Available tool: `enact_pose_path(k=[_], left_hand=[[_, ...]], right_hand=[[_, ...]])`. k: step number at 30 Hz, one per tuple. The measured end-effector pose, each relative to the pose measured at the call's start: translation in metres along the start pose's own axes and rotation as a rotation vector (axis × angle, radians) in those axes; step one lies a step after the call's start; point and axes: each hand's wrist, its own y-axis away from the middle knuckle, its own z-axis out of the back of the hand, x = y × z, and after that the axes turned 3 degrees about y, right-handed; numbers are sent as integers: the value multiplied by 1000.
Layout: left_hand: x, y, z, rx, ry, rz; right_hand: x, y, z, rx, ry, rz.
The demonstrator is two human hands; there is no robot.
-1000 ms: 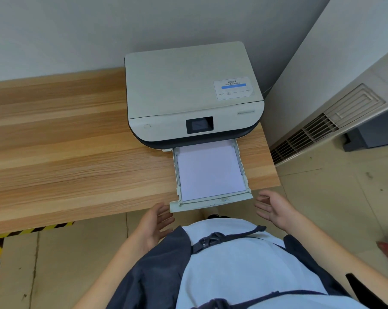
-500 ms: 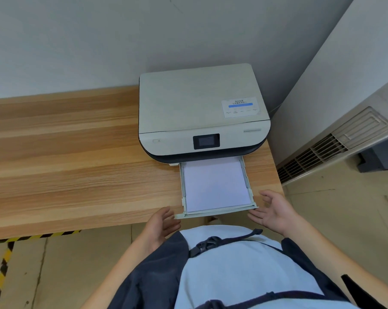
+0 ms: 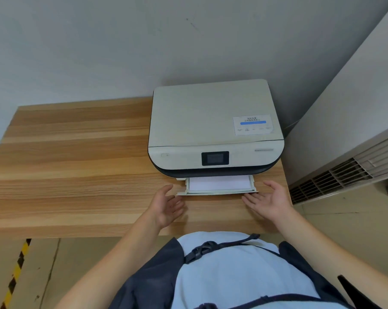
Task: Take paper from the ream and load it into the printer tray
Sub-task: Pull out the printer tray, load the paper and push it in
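Paper lies in the printer tray, which juts slightly from the printer on the desk. The left hand and right hand are spread, empty, at the tray's front corners; whether they touch it is unclear. The lid label has a blue bar, and its writing is unreadable.

One cam only, head-worn, wide-angle: tilts fwd & down over table edge, printer close at 1 o'clock, own torso at 6.

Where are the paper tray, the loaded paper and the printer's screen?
paper tray point(image 3: 217, 193), head view, front lip.
paper point(image 3: 218, 183), head view, middle of exposed sheet.
screen point(image 3: 215, 158), head view, centre of display.
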Motion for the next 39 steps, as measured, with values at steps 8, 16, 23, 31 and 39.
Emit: enact_pose_path(k=[8, 16, 23, 31, 39], left_hand=[[-24, -13, -30, 59, 289, -8], [-12, -28, -48, -24, 336, -65], [-6, -37, -60, -37, 381, -108], [2, -33, -55, -41, 385, -144], [12, -23, -44, -63, 369, -171]], right_hand=[[20, -27, -15, 86, -348, -51], [25, -49, -9, 111, -332, -112], [34, -65, -6, 157, -324, -147], [43, -61, -5, 197, -317, -173], [29, -54, 2, 287, -164, -212]])
